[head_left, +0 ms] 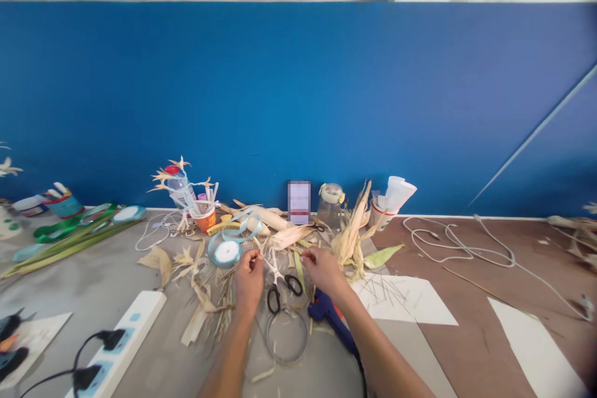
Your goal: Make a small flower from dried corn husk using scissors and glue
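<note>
In the head view my left hand (249, 277) is pinched closed just right of a light-blue ribbon spool (227, 252). My right hand (323, 266) is also closed in a pinch, near upright dried corn husks (351, 233). Anything between the fingertips of either hand is too small to make out. Between my hands lie scissors (284, 286) with black handles, blades pointing away from me. Closer to me rests a grey wire coil (288, 359). A blue glue gun (332, 322) lies partly behind my right forearm.
White power strip (144, 317) at left, plugs inserted. At the back stand an orange cup (205, 221), a phone (299, 202), a clear jar (331, 202) and a paper cup (380, 216). Thin sticks lie on white paper (431, 305). A white cable (466, 255) spreads right.
</note>
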Available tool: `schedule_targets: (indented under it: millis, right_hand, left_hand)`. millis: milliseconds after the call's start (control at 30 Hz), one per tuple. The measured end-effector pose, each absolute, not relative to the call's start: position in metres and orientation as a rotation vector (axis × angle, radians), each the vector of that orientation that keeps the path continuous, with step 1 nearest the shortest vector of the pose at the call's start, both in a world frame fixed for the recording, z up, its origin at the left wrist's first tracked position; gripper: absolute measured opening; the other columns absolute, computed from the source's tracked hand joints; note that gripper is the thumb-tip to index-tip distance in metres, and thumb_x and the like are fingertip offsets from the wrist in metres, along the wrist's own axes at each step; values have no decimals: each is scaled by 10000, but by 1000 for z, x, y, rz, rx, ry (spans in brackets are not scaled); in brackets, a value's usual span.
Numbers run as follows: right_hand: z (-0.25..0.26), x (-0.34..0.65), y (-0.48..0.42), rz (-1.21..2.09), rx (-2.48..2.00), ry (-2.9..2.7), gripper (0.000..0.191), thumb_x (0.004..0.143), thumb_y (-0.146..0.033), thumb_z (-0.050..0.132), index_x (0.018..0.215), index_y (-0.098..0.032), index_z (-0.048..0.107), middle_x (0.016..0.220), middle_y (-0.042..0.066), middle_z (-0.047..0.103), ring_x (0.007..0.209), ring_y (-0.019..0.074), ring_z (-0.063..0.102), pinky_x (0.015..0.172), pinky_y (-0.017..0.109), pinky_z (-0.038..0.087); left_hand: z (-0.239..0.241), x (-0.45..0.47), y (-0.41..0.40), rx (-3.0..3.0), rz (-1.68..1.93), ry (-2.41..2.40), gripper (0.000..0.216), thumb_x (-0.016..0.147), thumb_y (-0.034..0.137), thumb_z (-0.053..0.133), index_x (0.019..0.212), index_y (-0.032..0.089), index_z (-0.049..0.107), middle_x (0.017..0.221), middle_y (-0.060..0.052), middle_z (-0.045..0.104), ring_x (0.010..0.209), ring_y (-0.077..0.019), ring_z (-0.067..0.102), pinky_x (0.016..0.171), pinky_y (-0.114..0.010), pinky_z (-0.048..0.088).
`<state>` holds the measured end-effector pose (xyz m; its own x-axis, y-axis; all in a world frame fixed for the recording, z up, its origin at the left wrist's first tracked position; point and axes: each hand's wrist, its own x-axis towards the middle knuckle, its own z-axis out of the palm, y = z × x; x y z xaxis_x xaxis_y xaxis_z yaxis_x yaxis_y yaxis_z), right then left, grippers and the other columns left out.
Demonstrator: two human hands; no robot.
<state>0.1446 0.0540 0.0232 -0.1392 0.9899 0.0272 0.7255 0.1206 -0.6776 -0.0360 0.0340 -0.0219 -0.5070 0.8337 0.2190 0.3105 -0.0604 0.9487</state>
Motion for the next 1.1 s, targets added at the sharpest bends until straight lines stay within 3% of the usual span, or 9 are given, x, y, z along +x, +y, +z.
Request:
schedule_targets:
  millis: [200,467,667,800,933,1100]
  right_hand:
    - [17,123,70,537,-1842,-2193,205,800,-211,475,819,-140,666,836,139,689,785,243,643,626,280,412]
    - [3,99,79,422,-1932,-2300,313,769,-111,496,1062,-94,606,1024,204,631,898,301,629,723,362,458]
    - [9,104,88,558,-1984,-2253,239,747,-83,484,913,-72,655,916,206,664,873,290,636,692,329,449]
    - [20,127,85,685,-1932,-2186,214,765,-132,447,822,-100,651,848,163,674,806,243,632,640,285,424]
    - [29,151,70,894,-1746,-2158,150,746,-152,458,685,-150,596,701,41,651,655,137,585,562,207,388]
    - [33,152,52,1364,-1333,-1568,114,704,-226,506,804,-175,525,574,-51,512,471,87,442,460,196,330]
  left_hand:
    - [-24,-36,33,1226,1509,1816,165,720,332,535,767,191,608,664,1,604,611,-168,541,633,-284,415]
    - [-25,-37,34,1210,1494,1797,177,718,347,554,775,188,609,706,-17,627,633,-179,563,651,-302,431]
    - [-30,-38,34,1180,1497,1808,209,729,344,536,844,186,608,780,-43,650,708,-200,595,704,-335,457]
    - [-36,-41,36,1148,1536,1812,223,725,337,536,871,184,606,798,-50,651,744,-208,604,733,-355,466]
    - [-37,-40,38,1116,1568,1724,284,725,347,549,938,169,606,833,-59,657,763,-204,605,743,-349,464]
    - [-22,-33,33,1108,1598,1468,272,729,360,572,906,157,606,845,-49,652,771,-180,582,722,-300,444]
